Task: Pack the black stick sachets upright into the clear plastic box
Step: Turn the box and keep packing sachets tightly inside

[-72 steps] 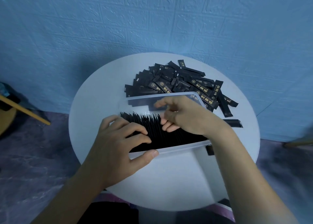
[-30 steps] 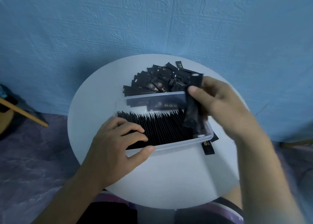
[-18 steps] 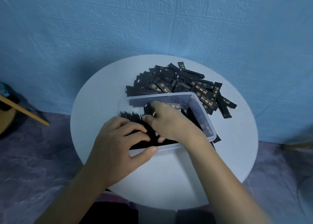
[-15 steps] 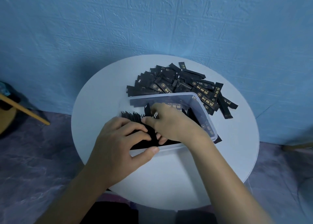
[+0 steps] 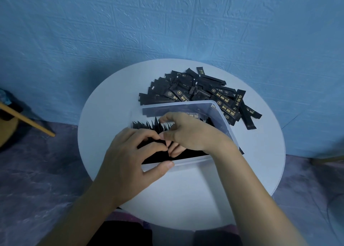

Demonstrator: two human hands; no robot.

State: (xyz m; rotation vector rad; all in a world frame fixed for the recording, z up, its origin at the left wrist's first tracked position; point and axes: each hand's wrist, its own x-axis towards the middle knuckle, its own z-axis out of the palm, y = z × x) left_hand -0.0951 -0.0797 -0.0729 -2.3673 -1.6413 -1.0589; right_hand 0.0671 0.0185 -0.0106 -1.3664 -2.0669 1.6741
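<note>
Bracing the clear plastic box (image 5: 224,122) with the left hand (image 5: 130,158), thumb on the near wall, fingers (image 5: 149,136) curled over the upright black stick sachets (image 5: 147,125) so the row doesn't flop. Curled fingers of the right hand (image 5: 189,134) dig into the row, maybe pinching one, can't tell. The loose pile (image 5: 195,91) sits behind on the bench (image 5: 186,199).

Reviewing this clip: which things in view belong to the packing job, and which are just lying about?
Job: clear plastic box; upright sachets in it; loose sachet pile; left hand gripping the box's near wall; right hand pinching upright sachets.
Lying about: wooden bar, left of the round table.
</note>
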